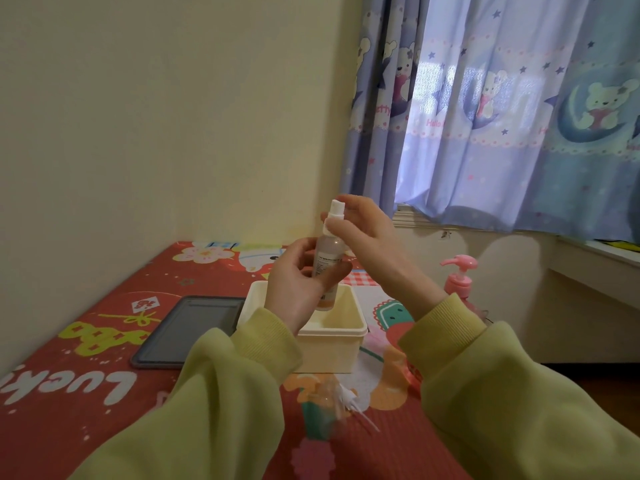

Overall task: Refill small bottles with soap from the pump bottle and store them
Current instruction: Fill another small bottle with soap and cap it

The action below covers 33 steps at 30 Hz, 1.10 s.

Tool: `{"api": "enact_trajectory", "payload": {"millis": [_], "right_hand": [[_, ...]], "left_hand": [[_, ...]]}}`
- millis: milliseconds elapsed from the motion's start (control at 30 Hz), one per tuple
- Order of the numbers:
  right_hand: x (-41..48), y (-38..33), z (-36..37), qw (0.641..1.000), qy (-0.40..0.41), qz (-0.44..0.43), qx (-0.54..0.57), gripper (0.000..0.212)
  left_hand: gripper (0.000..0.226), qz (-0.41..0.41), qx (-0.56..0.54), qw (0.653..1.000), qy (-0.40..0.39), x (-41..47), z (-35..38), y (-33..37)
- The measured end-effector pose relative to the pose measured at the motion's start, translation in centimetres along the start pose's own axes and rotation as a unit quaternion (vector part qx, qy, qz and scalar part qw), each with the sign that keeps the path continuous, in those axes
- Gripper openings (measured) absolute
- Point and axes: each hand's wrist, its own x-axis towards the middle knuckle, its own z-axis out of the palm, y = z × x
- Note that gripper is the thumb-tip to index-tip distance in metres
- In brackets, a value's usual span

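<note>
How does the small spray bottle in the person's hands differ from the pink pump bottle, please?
The small spray bottle is translucent with a white spray top; the pink pump bottle is pink throughout, with a spouted pump head. The spray bottle is held above the cream box, the left hand gripping its body and the right hand pinching its top; the pump bottle stands untouched, right of the box. Both are upright.

Both arms are covered by loose, soft sleeves of a pale yellow-green sweatshirt, the left sleeve (207, 393) and the right sleeve (519, 393) alike, the cloth bunching in thick folds. Each ends at the wrist in a ribbed cuff (273, 336) of the same colour, beyond which the left hand (298, 282) and right hand (367, 233) are bare.
</note>
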Motion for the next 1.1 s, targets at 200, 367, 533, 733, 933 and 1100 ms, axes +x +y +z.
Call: {"api": "enact_trajectory", "payload": {"millis": [200,367,533,733,933,1100], "right_hand": [[0.06,0.21,-0.01,0.998,0.010,-0.042,-0.037,0.016],[0.13,0.59,-0.10,0.999,0.020,-0.016,-0.043,0.030],[-0.18,0.65,0.01,1.000,-0.002,-0.024,-0.006,0.028],[0.24,0.86,0.16,0.997,0.027,-0.035,-0.060,0.023],[0.19,0.47,0.04,1.000,0.001,0.005,-0.018,0.028],[-0.06,0.42,0.20,0.999,-0.002,-0.031,-0.009,0.012]], "left_hand": [[0.036,0.000,0.006,1.000,0.002,-0.09,-0.21,-0.25],[0.031,-0.005,-0.001,1.000,0.000,-0.10,-0.24,-0.18],[0.033,-0.004,-0.003,1.000,0.007,-0.06,-0.16,-0.47],[0.029,-0.006,-0.008,1.000,0.009,-0.21,-0.11,-0.48],[0.032,-0.011,-0.010,1.000,0.014,-0.17,-0.07,-0.43],[0.035,-0.007,-0.003,1.000,0.017,-0.17,-0.09,-0.39]]}}
